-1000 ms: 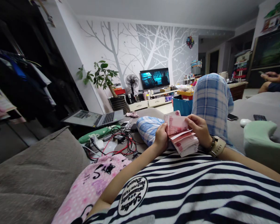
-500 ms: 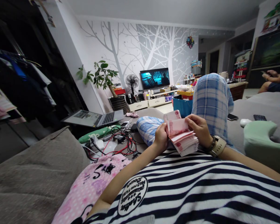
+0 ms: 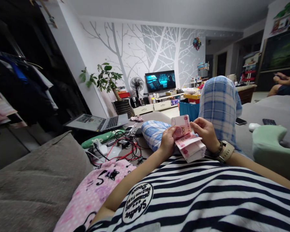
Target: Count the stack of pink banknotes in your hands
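Observation:
A thick stack of red-and-white banknotes [image 3: 190,150] lies over my striped shirt at the waist, its lower ends fanned out. My left hand [image 3: 168,140] is closed round the stack's left side, thumb on top. One banknote marked 100 [image 3: 181,125] stands up from the stack, bent away from me. At that note's right edge, my right hand [image 3: 204,130] is closed in a pinch; its fingertips are partly hidden. A pale-strapped watch [image 3: 226,151] is on my right wrist.
An open laptop [image 3: 98,123] sits at the left, near tangled cables [image 3: 128,146]. My raised knee in plaid trousers [image 3: 217,100] rises behind the notes. A phone [image 3: 241,121] and green cushion [image 3: 268,138] lie right. Another person [image 3: 286,79] sits at the far right.
The note between my hands has flipped upward and away, so its 100 print now shows. My right hand has shifted slightly left; my left hand stays on the stack.

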The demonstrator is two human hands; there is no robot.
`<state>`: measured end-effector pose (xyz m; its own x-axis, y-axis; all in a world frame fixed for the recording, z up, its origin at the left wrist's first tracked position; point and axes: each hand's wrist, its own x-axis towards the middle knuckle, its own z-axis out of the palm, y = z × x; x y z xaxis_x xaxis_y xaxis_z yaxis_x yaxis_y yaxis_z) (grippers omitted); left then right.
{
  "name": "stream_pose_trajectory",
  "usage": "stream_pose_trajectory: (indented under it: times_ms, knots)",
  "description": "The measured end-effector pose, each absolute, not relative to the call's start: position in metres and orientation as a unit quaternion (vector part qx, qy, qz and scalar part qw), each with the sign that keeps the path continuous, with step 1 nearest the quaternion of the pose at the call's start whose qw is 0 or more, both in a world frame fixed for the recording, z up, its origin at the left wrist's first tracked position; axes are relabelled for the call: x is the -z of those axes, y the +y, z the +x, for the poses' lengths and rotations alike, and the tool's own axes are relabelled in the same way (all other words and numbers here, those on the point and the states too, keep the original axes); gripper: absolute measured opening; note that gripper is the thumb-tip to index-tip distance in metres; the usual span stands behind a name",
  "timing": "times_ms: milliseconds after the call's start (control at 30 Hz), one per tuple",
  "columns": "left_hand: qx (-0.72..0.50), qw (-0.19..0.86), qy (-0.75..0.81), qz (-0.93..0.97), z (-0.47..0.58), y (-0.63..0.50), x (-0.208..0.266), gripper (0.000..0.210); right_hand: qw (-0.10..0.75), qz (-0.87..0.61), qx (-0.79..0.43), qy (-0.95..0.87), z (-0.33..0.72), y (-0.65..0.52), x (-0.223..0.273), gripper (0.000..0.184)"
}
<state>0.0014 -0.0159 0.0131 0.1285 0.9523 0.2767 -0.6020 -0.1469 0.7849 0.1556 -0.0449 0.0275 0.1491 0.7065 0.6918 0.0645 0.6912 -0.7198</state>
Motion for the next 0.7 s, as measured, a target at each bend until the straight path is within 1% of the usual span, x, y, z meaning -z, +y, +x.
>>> stream_pose_trajectory:
  times_ms: [133, 300, 567, 700]
  knots:
    - [-0.602, 0.627, 0.194, 0.455, 0.001, -0.018, -0.014, 0.031, 0.691, -0.315, -0.239, -0.605, 0.155, -0.039, -0.025, 0.049]
    - [-0.591, 0.62, 0.189, 0.48, 0.0, -0.019, -0.014, 0.03, 0.692, -0.305, -0.255, -0.603, 0.154, -0.034, -0.021, 0.049]
    - [-0.602, 0.591, 0.19, 0.502, -0.001, -0.009, -0.006, 0.028, 0.699, -0.305, -0.238, -0.601, 0.155, -0.033, -0.019, 0.042]
    - [-0.615, 0.569, 0.21, 0.503, -0.002, -0.005, -0.003, 0.028, 0.704, -0.301, -0.238, -0.597, 0.154, -0.034, -0.019, 0.043]
